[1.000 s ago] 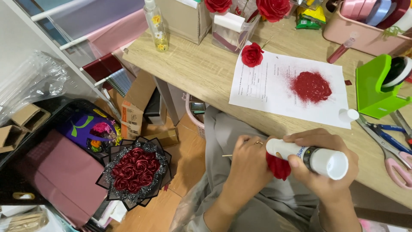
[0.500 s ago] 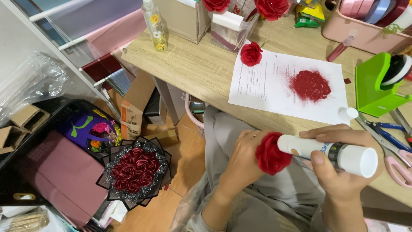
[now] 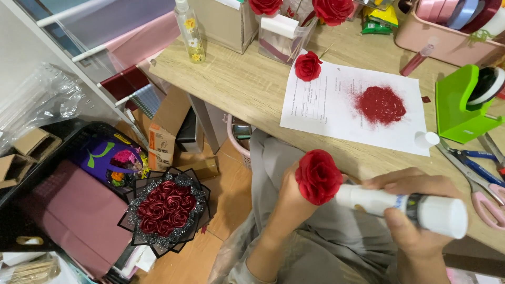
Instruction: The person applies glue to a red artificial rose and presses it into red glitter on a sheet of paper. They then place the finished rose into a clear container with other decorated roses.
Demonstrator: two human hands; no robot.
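My left hand holds a red ribbon rose upright over my lap, below the desk edge. My right hand grips a white glue bottle lying sideways, its tip touching the rose's right side. The bottle's small white cap stands on a white sheet of paper on the wooden desk. A heap of red glitter lies on that paper. Another red rose rests at the paper's upper left corner.
A green tape dispenser and scissors sit at the desk's right. A clear box, a spray bottle and a pink tray stand at the back. On the floor stands a red rose bouquet in black wrap, beside boxes.
The rose has turned from facing down to upright and risen in my left hand. The glue bottle's tip has come against its side, and my right hand has shifted right.
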